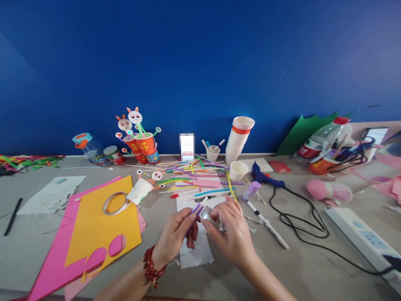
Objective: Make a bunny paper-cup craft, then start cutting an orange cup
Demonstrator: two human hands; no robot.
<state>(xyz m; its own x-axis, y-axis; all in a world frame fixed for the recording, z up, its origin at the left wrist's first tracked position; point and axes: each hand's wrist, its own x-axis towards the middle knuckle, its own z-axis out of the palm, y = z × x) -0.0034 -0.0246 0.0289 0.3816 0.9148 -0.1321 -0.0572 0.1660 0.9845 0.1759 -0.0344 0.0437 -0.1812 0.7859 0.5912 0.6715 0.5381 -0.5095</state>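
Observation:
Near the middle front of the table, my left hand (178,228) pinches a thin purple stick (196,208) with a white tip. A red bead bracelet (152,267) circles that wrist. Close beside it, my right hand (230,228) has its fingers curled on a shiny, clear-silvery roll that looks like tape (206,214), right next to the stick. Fingers hide part of the roll. Under both hands lies white paper (196,253). Just beyond are coloured sticks and pipe cleaners (200,184) in a loose pile.
Yellow card (103,225) on pink card lies left, bearing a tape roll (109,205). Decorated cups (145,144) and stacked paper cups (238,138) stand at the back. To the right are a marker (269,228), a blue glue gun (266,177) with its cord, and a power strip (363,238).

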